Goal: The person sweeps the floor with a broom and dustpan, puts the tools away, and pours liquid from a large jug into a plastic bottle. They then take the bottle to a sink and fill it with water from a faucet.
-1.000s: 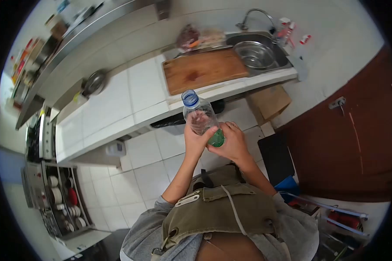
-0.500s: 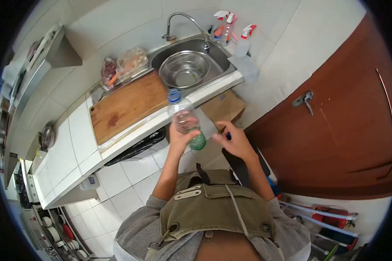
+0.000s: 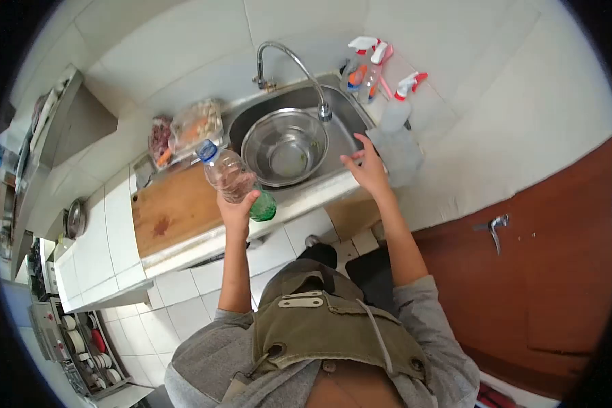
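Observation:
My left hand (image 3: 234,212) is wrapped round a clear plastic bottle (image 3: 226,170) with a blue top and a green lower end. The bottle is tilted, its top pointing up and left over the wooden cutting board (image 3: 177,204). My right hand (image 3: 368,168) is held out by the front right edge of the sink (image 3: 350,139), thumb and fingers apart, with nothing visible in it. Between the two hands, a metal bowl (image 3: 251,153) sits in the sink, with a few green bits inside. The curved faucet (image 3: 285,45) hangs over the sink's right part.
Several spray bottles (image 3: 396,112) stand right of the sink beside a pale cloth (image 3: 396,153). Bagged and boxed food (image 3: 197,126) lies behind the board. A brown door (image 3: 523,292) is at the right, and a metal shelf (image 3: 81,109) juts out at the upper left.
My left hand has carried the bottle left, from in front of the counter to over the board's edge. My right hand has risen from near my waist toward the sink, its fingers opening. I stand closer to the counter.

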Available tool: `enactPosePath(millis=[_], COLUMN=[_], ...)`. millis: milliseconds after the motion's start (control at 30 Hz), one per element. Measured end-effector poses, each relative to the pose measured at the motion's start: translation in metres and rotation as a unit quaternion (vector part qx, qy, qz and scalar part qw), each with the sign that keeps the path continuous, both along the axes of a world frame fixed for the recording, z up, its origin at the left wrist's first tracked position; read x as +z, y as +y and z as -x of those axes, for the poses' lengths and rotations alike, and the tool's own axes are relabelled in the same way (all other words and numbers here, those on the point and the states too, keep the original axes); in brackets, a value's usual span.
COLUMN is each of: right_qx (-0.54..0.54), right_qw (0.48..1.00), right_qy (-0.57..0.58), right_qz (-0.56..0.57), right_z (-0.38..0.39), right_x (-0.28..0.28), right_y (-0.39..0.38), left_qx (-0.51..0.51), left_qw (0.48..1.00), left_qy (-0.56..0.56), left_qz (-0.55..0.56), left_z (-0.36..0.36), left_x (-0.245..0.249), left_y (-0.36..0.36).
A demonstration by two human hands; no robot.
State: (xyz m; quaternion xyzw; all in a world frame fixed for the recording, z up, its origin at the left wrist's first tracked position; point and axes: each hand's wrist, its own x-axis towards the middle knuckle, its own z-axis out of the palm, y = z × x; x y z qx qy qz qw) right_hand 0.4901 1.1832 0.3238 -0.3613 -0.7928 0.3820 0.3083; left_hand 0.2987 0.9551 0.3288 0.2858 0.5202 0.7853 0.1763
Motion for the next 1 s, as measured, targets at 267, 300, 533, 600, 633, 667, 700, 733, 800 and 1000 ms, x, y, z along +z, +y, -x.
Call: enactPosePath(millis=[267,300,533,600,633,667,700,733,800,1000], right_qx=[0.207,0.222,0.277,0.298,0.294,0.288,0.293,0.309,0.33,0.411], right_qw=[0.964,0.972,0.956,0.943,0.943,0.94,0.939,0.931,0.92,0.907], right_qy=[0.03,-0.003,0.052,0.081,0.124,0.168,0.17,0.191,0.211,0.087], right_qz=[-0.166,-0.072,-0.083,-0.122,-0.095,-0.067,-0.065,-0.035,-0.001,0.019], right_z=[0.101,0.11,0.155,0.175,0.186,0.197,0.209,0.22,0.229,0.216], right_x=[-0.045,-0.043,-0.013,0.032,0.05,0.061,0.066,0.069,0.07,0.085], right_y=[0.14,0.143,0.091,0.072,0.066,0.062,0.059,0.057,0.055,0.071], left_qx=[0.068,0.06,0.112,0.126,0.128,0.129,0.123,0.128,0.123,0.06], left_qw=[0.996,0.997,0.991,0.988,0.987,0.987,0.987,0.986,0.976,0.969], left_qy=[-0.038,-0.043,-0.063,-0.069,-0.055,-0.038,-0.032,-0.032,0.086,0.111], left_qz=[-0.03,-0.024,0.043,0.062,0.075,0.089,0.101,0.102,0.157,0.214], left_z=[0.022,0.021,0.027,0.025,0.026,0.028,0.031,0.034,0.038,0.057], left_x=[-0.011,-0.012,-0.037,-0.041,-0.041,-0.04,-0.043,-0.047,-0.051,-0.069], left_y=[0.084,0.083,0.072,0.075,0.08,0.086,0.093,0.1,0.115,0.142])
